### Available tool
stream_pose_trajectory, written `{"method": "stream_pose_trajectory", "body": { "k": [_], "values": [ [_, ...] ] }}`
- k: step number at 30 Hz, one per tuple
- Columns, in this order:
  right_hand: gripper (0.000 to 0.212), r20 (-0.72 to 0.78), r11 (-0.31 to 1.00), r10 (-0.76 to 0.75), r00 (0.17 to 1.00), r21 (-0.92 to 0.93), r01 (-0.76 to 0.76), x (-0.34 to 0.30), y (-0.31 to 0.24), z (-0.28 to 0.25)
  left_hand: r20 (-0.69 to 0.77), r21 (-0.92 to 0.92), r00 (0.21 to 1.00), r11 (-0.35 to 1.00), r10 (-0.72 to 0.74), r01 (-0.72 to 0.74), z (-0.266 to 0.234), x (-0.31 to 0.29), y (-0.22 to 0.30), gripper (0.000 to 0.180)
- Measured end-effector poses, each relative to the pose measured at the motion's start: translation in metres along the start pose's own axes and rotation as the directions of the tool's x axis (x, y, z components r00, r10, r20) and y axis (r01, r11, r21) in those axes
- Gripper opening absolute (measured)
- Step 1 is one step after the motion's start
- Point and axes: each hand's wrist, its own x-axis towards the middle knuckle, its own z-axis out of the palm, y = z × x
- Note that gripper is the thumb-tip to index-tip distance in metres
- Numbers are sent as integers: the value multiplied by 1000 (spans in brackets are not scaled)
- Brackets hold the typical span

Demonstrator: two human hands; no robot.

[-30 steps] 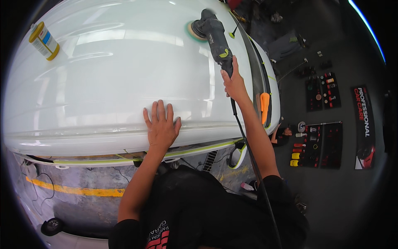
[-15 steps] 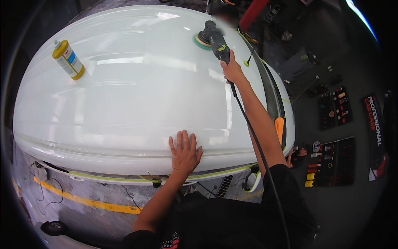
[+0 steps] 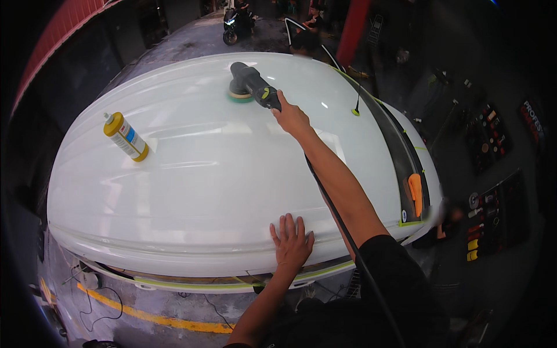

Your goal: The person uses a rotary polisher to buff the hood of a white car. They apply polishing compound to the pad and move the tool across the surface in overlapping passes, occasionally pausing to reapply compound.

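A white car roof (image 3: 174, 203) spreads out in front of me. My right hand (image 3: 292, 115) is wrapped around the rear handle of a black polisher (image 3: 255, 84) at arm's length. The polisher's green-edged pad (image 3: 241, 98) rests on the far part of the roof. Its black cable (image 3: 331, 206) runs back along my right arm. My left hand (image 3: 292, 242) lies flat on the near side of the roof, fingers spread. Left of the polisher stands a yellow-and-white squeeze bottle (image 3: 126, 137) with a pale nozzle.
An orange cloth (image 3: 415, 194) lies on the dark windshield (image 3: 397, 145) at the right. A short antenna (image 3: 357, 104) rises near the roof's front edge. Green masking tape (image 3: 203, 285) lines the near side. People and a motorbike (image 3: 231, 28) are beyond the car, near a red post (image 3: 351, 35).
The polisher in my right hand has moved left across the far roof. My left hand stays flat on the near side. The whole view has shifted, showing more beyond the car.
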Motion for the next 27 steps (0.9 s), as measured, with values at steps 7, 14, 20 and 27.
{"method": "stream_pose_trajectory", "body": {
  "k": [7, 14, 20, 27],
  "values": [
    [80, -26, 995, 102, 994, 28, -101, 7, 42, -15, -20, 31, 1000, 1000, 1, 0, 6, 2, 4, 63],
    [83, 27, 961, 264, 964, 80, -265, -23, 101, -57, -32, 2, 999, 1000, -15, 15, 5, 1, 2, 63],
    [83, -21, 911, 387, 922, 167, -378, -58, 169, -81, -23, -29, 1000, 1000, -9, 9, 8, 3, 5, 61],
    [83, -21, 882, 446, 895, 184, -435, -156, 196, -97, -16, -23, 1000, 1000, -7, 6, 11, 0, 0, 60]
  ]
}}
